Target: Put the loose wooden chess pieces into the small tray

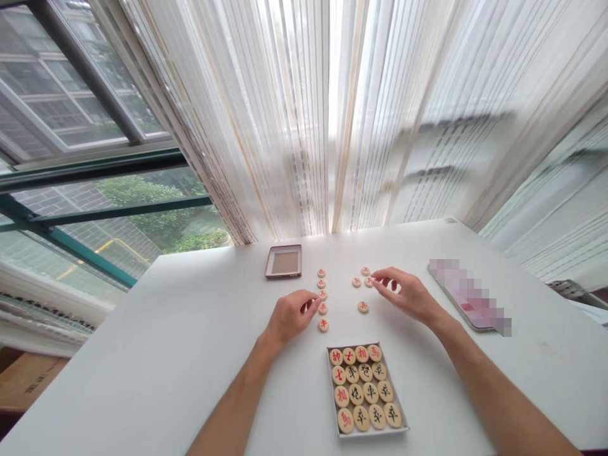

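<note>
Several round wooden xiangqi pieces with red characters stand in a column on the white table [190, 354]. My left hand [293, 315] is closed beside this column, its thumb and forefinger on the edge of the middle piece [323, 295]. To the right lies a loose group of red-marked pieces, among them a near one [363, 307] and a far one [365, 270]. My right hand [403, 292] has its thumb and fingertips at the right edge of another piece [368, 282] in that group. Part of that piece is covered by the fingers.
Between my forearms, a shallow box [334, 405] holds rows of red and black xiangqi pieces. A square box lid [270, 273] lies at the back left. A phone-like flat object [463, 297], partly blurred, lies at the right. Striped curtains [304, 126] hang behind the table.
</note>
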`<state>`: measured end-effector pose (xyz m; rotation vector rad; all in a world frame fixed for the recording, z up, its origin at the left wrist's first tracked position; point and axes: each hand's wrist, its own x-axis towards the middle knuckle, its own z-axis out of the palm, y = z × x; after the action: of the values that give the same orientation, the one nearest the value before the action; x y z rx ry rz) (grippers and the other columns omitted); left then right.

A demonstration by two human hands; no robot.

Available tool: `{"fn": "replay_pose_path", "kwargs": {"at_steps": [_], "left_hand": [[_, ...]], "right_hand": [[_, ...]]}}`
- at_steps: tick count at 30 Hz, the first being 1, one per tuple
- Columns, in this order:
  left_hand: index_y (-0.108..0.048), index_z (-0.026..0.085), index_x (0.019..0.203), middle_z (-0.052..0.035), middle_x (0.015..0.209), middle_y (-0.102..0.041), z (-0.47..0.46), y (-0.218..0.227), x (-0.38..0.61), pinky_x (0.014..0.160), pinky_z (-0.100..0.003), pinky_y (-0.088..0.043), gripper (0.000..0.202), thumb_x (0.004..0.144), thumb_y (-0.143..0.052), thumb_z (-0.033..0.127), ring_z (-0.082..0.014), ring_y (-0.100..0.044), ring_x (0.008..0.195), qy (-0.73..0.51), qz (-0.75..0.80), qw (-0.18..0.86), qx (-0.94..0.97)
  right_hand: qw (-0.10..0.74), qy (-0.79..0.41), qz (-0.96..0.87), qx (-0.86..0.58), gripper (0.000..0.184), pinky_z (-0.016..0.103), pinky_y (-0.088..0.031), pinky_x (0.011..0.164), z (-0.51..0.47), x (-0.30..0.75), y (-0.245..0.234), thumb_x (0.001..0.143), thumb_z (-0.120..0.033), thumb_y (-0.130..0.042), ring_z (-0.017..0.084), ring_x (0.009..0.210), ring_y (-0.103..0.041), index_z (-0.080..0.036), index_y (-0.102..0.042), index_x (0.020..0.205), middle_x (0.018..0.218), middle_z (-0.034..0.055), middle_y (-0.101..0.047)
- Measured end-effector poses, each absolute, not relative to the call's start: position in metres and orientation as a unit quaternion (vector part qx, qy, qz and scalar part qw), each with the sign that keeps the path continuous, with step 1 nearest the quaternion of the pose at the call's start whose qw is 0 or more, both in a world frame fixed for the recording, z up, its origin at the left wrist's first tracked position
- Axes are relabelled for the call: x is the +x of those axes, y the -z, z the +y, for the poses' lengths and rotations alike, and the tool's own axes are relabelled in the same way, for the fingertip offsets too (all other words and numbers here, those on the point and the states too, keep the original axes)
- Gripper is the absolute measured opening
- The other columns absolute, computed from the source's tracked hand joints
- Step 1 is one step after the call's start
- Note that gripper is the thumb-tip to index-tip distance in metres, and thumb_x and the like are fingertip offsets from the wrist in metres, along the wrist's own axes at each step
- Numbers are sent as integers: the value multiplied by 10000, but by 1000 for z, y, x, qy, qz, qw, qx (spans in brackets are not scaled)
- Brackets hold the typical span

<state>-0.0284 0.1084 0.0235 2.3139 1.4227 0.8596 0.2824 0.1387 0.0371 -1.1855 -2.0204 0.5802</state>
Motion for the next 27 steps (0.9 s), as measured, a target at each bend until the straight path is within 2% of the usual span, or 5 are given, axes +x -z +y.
{"fn": "replay_pose_path", "kwargs": {"at_steps": [7, 13, 18, 23, 27], "left_hand": [[-705, 221, 1022, -78, 1067, -683, 115, -15, -27, 968, -391, -485, 135, 927, -610, 240, -227, -615, 1046, -355, 436, 124, 818], [-689, 241, 1067, -76, 1180, -647, 116, -13, -27, 1047, -477, -469, 165, 908, -652, 218, -248, -584, 1161, -374, 421, 129, 816], [-676, 264, 1060, -77, 1245, -621, 117, -10, -26, 1053, -566, -470, 206, 871, -691, 182, -292, -561, 1209, -391, 405, 127, 817], [-691, 265, 1031, -79, 1229, -626, 118, -9, -26, 1051, -551, -480, 191, 860, -702, 181, -290, -571, 1197, -393, 400, 113, 821], [-698, 246, 980, -77, 1225, -632, 117, -10, -25, 1061, -534, -471, 153, 848, -716, 171, -284, -570, 1196, -399, 399, 106, 819]], "right_hand": [[385, -151, -770, -485, 283, 430, -579, 831, 159, 294, -11, 929, -430, -596, 287, 1050, -663, -268, -676, 1147, 1133, 91, -704], [311, -160, -804, -480, 500, 536, -390, 1140, 163, 297, 2, 872, -517, -665, 323, 1354, -476, -319, -609, 1328, 1435, 88, -553], [242, -183, -822, -482, 703, 564, -344, 1168, 161, 301, -2, 791, -631, -710, 372, 1446, -350, -368, -533, 1419, 1584, 76, -374], [209, -195, -831, -477, 677, 594, -361, 1152, 159, 301, -1, 724, -651, -760, 418, 1464, -305, -426, -602, 1343, 1627, 15, -296], [212, -191, -831, -477, 677, 613, -339, 1158, 161, 301, 4, 732, -649, -754, 418, 1471, -287, -407, -602, 1345, 1632, 39, -281]]}}
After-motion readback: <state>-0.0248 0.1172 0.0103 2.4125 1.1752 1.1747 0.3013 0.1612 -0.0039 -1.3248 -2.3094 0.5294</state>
